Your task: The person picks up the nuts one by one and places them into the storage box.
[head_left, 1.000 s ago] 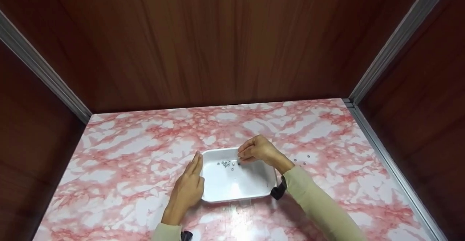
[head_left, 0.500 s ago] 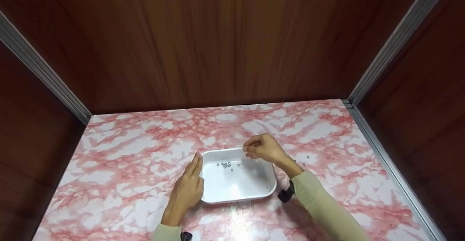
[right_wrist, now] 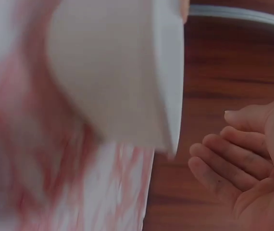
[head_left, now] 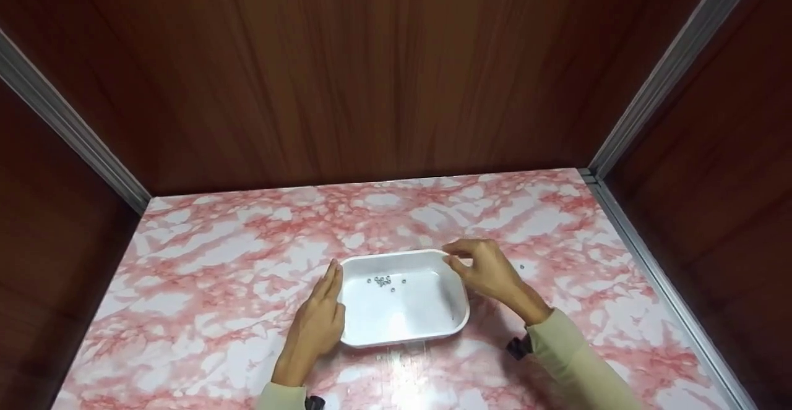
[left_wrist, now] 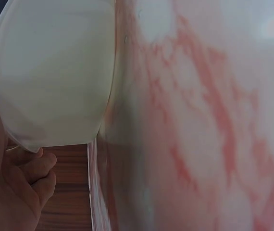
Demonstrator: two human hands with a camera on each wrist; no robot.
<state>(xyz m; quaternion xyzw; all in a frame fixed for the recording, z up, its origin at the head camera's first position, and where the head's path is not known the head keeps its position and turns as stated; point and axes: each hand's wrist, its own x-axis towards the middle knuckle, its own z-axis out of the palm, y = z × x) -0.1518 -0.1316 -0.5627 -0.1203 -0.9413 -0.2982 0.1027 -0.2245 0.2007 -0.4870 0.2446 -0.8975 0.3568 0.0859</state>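
A white shallow tray [head_left: 433,329] sits on the pink marble-pattern table [head_left: 216,261]. Several small silvery pieces [head_left: 380,281] lie in its far half. My left hand [head_left: 318,320] lies flat with straight fingers against the tray's left side; the left wrist view shows the tray wall [left_wrist: 55,72] beside that hand [left_wrist: 17,187]. My right hand [head_left: 486,269] hovers by the tray's far right corner, fingers loosely curled. In the right wrist view its palm [right_wrist: 242,159] is empty next to the tray [right_wrist: 122,72].
One small silvery piece [head_left: 521,267] lies on the table just right of my right hand. Dark wooden walls [head_left: 371,70] close in the back and sides, with metal rails [head_left: 656,274] along the table's edges. A black wrist strap [head_left: 518,347] shows at my right sleeve.
My right hand has moved from over the tray's far half to the right, past its far right corner. The left hand and tray have stayed put.
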